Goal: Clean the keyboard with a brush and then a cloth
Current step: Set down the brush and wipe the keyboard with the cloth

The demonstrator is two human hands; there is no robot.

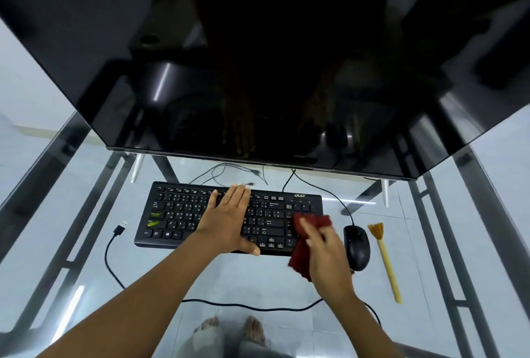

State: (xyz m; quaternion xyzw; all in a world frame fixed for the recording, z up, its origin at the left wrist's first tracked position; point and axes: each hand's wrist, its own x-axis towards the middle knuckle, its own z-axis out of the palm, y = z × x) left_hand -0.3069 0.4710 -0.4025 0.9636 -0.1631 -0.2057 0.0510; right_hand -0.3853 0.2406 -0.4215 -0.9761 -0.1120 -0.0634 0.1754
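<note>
A: Left hand pose?
B: Left hand [229,223] lies flat on the middle of the keyboard [177,214], fingers straight and together, thumb out along the near edge. Grip released, palm just pressing down.
A: Right?
B: Right hand [327,248] is over the keyboard's right end, grip clenched round a dark red cloth [314,221]. The cloth is bunched, its top on the number keys and its tail hanging past the near edge.
A: Around it?
B: Black mouse [356,246] just right of the keyboard, partly behind the right hand. Brush [385,260] lies right of the mouse, bristles pointing away, apart from both hands. Dark monitor [258,71] overhangs the far side. Loose USB plug [122,227] left of the keyboard, cable looping across the glass bench [258,280].
A: Keyboard look?
B: Black, flat on the bench, white legends, green marks on two left keys. Centre and right end are covered by the hands and cloth.
</note>
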